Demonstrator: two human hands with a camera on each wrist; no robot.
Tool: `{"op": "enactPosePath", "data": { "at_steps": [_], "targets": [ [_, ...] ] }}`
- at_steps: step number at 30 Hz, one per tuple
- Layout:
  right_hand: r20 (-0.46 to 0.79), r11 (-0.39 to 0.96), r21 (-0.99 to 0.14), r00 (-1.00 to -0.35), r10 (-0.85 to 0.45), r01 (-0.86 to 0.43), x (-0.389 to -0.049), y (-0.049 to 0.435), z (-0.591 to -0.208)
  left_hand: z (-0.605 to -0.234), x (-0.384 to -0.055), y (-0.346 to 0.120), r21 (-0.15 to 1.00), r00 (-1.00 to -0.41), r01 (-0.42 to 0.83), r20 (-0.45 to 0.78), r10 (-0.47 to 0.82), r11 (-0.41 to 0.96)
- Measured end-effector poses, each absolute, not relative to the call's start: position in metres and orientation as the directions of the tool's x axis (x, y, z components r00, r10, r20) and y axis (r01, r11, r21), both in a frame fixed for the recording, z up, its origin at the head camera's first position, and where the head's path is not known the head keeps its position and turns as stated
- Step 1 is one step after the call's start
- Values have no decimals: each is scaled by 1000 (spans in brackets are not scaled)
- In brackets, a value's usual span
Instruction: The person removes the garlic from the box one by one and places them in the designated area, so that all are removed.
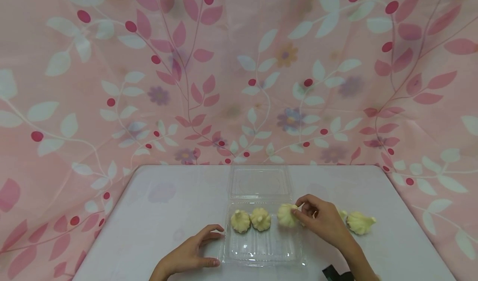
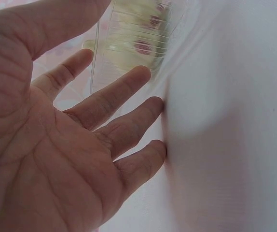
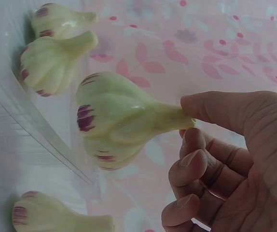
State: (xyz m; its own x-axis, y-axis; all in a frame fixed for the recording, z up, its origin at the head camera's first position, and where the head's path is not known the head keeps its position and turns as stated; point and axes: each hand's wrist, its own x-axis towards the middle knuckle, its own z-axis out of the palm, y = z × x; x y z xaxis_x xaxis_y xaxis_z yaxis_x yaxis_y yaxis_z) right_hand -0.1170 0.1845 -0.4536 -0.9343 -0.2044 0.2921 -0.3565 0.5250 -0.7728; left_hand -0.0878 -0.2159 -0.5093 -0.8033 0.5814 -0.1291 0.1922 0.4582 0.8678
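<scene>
The thumb and fingers of the right hand point(image 1: 319, 218) pinch a garlic bulb point(image 1: 286, 215) by its stem, the purple-streaked base held over the right part of a clear plastic tray point(image 1: 265, 263); that grip looks sound to me, since it leaves the base bare; I'd bring it down gently, stem uppermost like its neighbours, and loosen the pinch only once the base bears on the tray, lest it roll; two seated bulbs point(image 1: 240, 221) point(image 1: 260, 219) stand side by side to its left, just apart from it; the left hand point(image 1: 192, 251) is spread, grasping nothing, by the tray's left edge; whether it touches there I can't tell, though a light steadying press would help; the lid point(image 1: 259, 183) stretches out beyond; another bulb point(image 1: 360, 223) lies on the surface point(image 1: 149, 235) past the right wrist; I can read no brand, label or writing anywhere.
</scene>
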Motion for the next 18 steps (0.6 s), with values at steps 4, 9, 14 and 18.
{"op": "enactPosePath", "data": {
  "at_steps": [4, 9, 14, 18],
  "targets": [
    [309, 507, -779, -930, -200, -368, -116, 188, -450, -510, -88, -216, 866, -805, 186, -137, 578, 464],
    [328, 512, -774, -928, -176, -371, -115, 193, -446, -509, -88, -216, 864, -805, 184, -141, 576, 469],
    [315, 526, -778, -938, -147, -344, -113, 198, -442, -509, -88, -216, 867, -802, 198, -125, 584, 458],
    [305, 533, -779, -942, -137, -330, -113, 202, -441, -509, -88, -216, 866, -803, 197, -127, 582, 460]
  ]
}}
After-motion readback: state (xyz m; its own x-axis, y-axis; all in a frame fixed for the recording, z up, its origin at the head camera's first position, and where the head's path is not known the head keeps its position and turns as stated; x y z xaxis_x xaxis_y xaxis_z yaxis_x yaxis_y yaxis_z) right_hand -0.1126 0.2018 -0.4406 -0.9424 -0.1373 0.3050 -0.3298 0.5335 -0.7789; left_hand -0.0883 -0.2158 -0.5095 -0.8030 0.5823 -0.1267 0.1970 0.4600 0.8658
